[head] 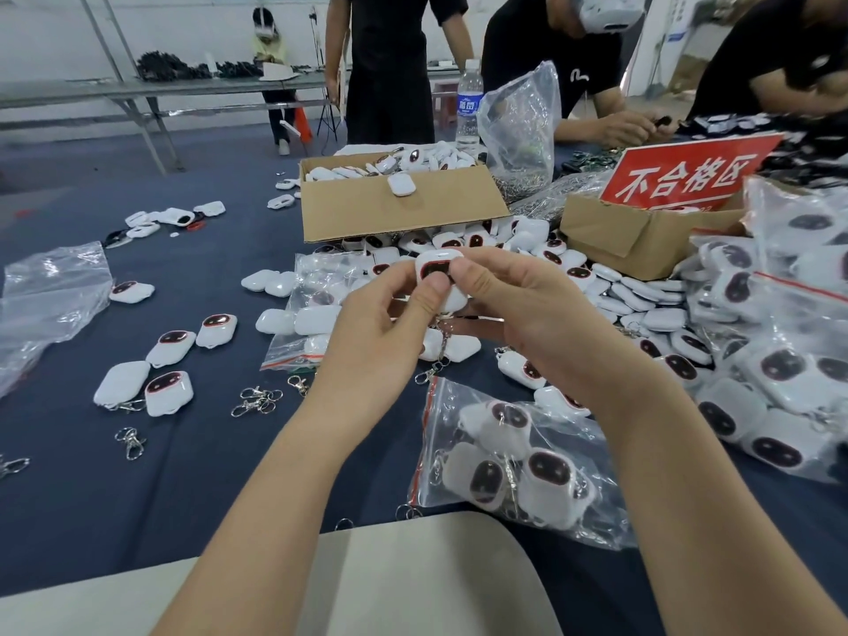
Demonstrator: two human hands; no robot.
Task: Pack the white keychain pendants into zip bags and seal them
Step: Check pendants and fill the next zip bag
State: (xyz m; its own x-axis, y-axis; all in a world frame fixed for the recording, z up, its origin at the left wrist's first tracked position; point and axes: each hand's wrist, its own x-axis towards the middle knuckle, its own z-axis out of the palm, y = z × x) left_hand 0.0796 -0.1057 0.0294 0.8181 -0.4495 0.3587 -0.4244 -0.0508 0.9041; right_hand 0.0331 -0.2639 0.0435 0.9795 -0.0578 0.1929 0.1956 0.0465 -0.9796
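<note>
The left grip (376,323) and right grip (527,309) pinch one pendant (433,267) between them, raised above the surface (229,475). A filled bag (514,456) lies just beside the right forearm.

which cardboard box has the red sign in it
The smaller box on the right; the red sign stands in it. The bigger middle box holds loose white pendants.
</note>
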